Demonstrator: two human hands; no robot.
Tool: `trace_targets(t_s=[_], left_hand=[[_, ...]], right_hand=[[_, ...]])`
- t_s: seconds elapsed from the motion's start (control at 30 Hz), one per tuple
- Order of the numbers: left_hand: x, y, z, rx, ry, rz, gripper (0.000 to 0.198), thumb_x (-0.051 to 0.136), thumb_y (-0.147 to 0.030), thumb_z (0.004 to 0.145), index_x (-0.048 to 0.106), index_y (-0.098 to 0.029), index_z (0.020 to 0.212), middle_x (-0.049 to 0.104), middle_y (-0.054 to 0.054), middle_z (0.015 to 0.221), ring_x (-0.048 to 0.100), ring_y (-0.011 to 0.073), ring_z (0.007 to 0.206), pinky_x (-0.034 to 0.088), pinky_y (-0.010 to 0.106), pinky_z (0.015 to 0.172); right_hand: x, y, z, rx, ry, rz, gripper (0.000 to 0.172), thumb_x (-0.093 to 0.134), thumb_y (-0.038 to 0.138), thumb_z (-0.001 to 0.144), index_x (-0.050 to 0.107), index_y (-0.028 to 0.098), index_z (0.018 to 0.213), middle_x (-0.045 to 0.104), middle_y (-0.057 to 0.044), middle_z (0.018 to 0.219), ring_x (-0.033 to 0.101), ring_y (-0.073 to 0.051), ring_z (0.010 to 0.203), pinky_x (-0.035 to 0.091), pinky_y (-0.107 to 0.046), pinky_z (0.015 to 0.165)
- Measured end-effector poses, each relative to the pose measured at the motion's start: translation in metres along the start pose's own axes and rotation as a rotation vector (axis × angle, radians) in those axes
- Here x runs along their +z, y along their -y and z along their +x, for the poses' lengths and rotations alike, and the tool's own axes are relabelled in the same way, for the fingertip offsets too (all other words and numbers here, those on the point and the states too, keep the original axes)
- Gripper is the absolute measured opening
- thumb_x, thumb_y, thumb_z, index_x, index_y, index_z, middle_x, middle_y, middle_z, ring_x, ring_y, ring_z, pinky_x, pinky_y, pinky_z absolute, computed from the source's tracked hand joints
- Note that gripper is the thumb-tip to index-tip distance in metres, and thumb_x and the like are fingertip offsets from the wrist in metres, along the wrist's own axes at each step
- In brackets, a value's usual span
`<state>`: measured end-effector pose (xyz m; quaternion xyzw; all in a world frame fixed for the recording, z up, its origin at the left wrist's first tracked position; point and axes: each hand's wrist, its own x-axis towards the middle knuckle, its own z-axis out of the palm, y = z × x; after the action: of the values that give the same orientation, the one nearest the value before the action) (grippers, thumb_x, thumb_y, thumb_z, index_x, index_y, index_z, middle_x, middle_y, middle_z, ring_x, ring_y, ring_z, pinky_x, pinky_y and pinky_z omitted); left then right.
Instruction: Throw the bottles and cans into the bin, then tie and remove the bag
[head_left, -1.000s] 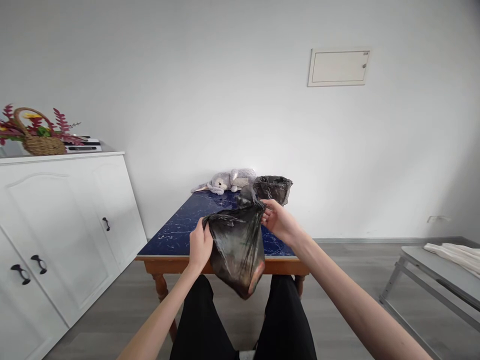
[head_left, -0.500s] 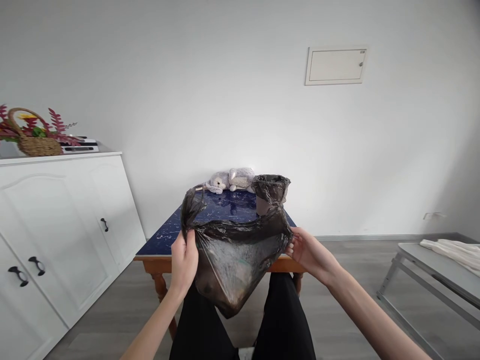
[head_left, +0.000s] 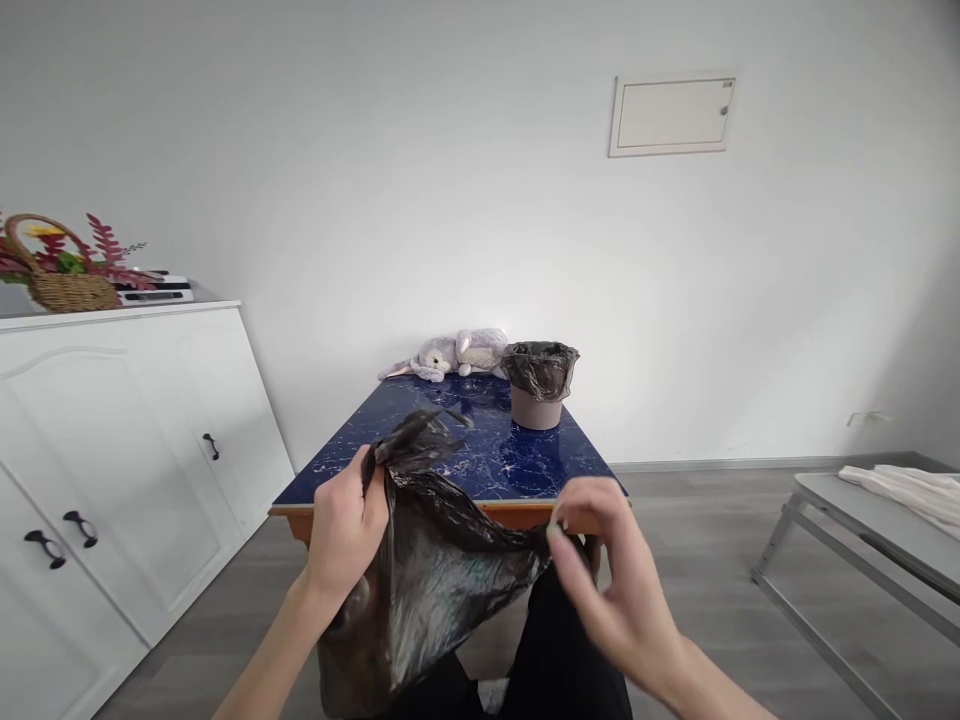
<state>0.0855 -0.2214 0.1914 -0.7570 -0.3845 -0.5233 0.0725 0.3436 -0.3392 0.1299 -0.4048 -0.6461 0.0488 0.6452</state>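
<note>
A thin black plastic garbage bag (head_left: pixel 442 580) hangs between my hands over my lap, sagging with some contents that I cannot make out. My left hand (head_left: pixel 349 525) is closed around its gathered upper left edge, and a loose twisted end sticks up above the fist. At the other side, my right hand (head_left: pixel 604 560) pinches the bag's right corner between thumb and fingers. Beyond them, a pinkish-grey trash can (head_left: pixel 536 412) lined with a black bag stands upright on the blue marbled table (head_left: pixel 450 440).
A plush rabbit (head_left: pixel 457 355) lies at the table's back edge against the wall. White cabinets (head_left: pixel 150 430) stand left, topped by a flower basket (head_left: pixel 71 285). On the right, a grey folding table (head_left: pixel 847 510) carries a white cloth (head_left: pixel 907 490).
Both hands have lowered slightly and my right hand has turned over, its fingers now pinching the bag's corner. The bag has sunk and swung left, uncovering the trash can's base.
</note>
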Motion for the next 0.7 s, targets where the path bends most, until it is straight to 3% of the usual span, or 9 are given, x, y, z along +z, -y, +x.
trace_targets(t_s=[0.07, 0.13, 0.23, 0.37, 0.4, 0.53, 0.6, 0.7], left_hand=[[-0.001, -0.005, -0.003, -0.002, 0.029, -0.001, 0.024, 0.045, -0.029, 0.1, 0.053, -0.026, 0.077, 0.058, -0.002, 0.057, 0.06, 0.019, 0.051, 0.045, 0.027, 0.057], [-0.001, -0.009, -0.006, 0.008, 0.044, -0.018, 0.025, 0.045, -0.029, 0.1, 0.054, -0.026, 0.078, 0.055, -0.002, 0.055, 0.061, 0.0197, 0.052, 0.047, 0.027, 0.057], [-0.002, -0.012, -0.009, 0.016, 0.064, -0.04, 0.024, 0.045, -0.028, 0.1, 0.056, -0.026, 0.079, 0.056, -0.002, 0.055, 0.064, 0.0208, 0.054, 0.049, 0.027, 0.06], [-0.004, -0.012, -0.013, -0.016, 0.087, -0.063, 0.022, 0.045, -0.028, 0.099, 0.059, -0.024, 0.082, 0.065, 0.002, 0.063, 0.066, 0.0213, 0.057, 0.048, 0.028, 0.059], [-0.004, -0.013, -0.015, -0.023, 0.087, -0.078, 0.023, 0.045, -0.029, 0.099, 0.058, -0.024, 0.081, 0.065, 0.002, 0.064, 0.065, 0.0207, 0.056, 0.047, 0.028, 0.057], [-0.008, -0.016, -0.029, -0.063, 0.144, -0.171, 0.031, 0.045, -0.027, 0.102, 0.052, -0.025, 0.072, 0.057, -0.002, 0.056, 0.054, 0.0169, 0.049, 0.043, 0.025, 0.053], [-0.01, -0.019, -0.037, -0.065, 0.223, -0.244, 0.03, 0.044, -0.024, 0.102, 0.055, -0.023, 0.074, 0.062, -0.001, 0.061, 0.058, 0.0167, 0.053, 0.046, 0.025, 0.056], [-0.013, -0.023, -0.049, -0.047, 0.317, -0.401, 0.027, 0.043, -0.023, 0.102, 0.064, -0.021, 0.085, 0.073, 0.004, 0.081, 0.068, 0.0184, 0.069, 0.054, 0.026, 0.069]], right_hand=[[0.01, 0.018, -0.002, -0.266, 0.165, -0.148, 0.037, 0.061, 0.013, 0.096, 0.056, 0.03, 0.128, 0.066, -0.008, 0.114, 0.066, -0.024, 0.101, 0.056, -0.04, 0.088], [0.021, 0.027, -0.002, -0.323, 0.275, -0.269, 0.05, 0.063, 0.013, 0.095, 0.051, 0.029, 0.142, 0.067, -0.011, 0.126, 0.067, -0.028, 0.112, 0.058, -0.044, 0.093], [0.039, 0.023, -0.002, -0.199, 0.304, -0.353, 0.055, 0.063, 0.022, 0.099, 0.045, 0.027, 0.15, 0.07, -0.013, 0.127, 0.07, -0.032, 0.111, 0.06, -0.046, 0.088], [0.045, 0.018, -0.004, -0.144, 0.435, -0.332, 0.007, 0.063, 0.025, 0.101, 0.064, 0.029, 0.107, 0.072, -0.003, 0.086, 0.069, -0.024, 0.073, 0.052, -0.037, 0.064], [0.043, 0.021, -0.004, -0.131, 0.476, -0.291, 0.004, 0.064, 0.027, 0.1, 0.063, 0.029, 0.097, 0.07, -0.002, 0.081, 0.068, -0.023, 0.07, 0.051, -0.035, 0.063], [0.021, 0.047, -0.002, 0.064, 0.688, 0.076, 0.024, 0.071, 0.043, 0.098, 0.065, 0.026, 0.083, 0.074, -0.004, 0.101, 0.072, -0.019, 0.088, 0.054, -0.028, 0.072], [0.009, 0.062, 0.001, 0.175, 0.831, 0.273, 0.035, 0.068, 0.051, 0.099, 0.067, 0.023, 0.079, 0.073, -0.006, 0.114, 0.073, -0.019, 0.097, 0.056, -0.025, 0.081], [-0.006, 0.075, 0.004, 0.294, 0.926, 0.382, 0.051, 0.046, 0.057, 0.108, 0.071, 0.021, 0.084, 0.074, -0.007, 0.111, 0.073, -0.02, 0.103, 0.056, -0.026, 0.092]])
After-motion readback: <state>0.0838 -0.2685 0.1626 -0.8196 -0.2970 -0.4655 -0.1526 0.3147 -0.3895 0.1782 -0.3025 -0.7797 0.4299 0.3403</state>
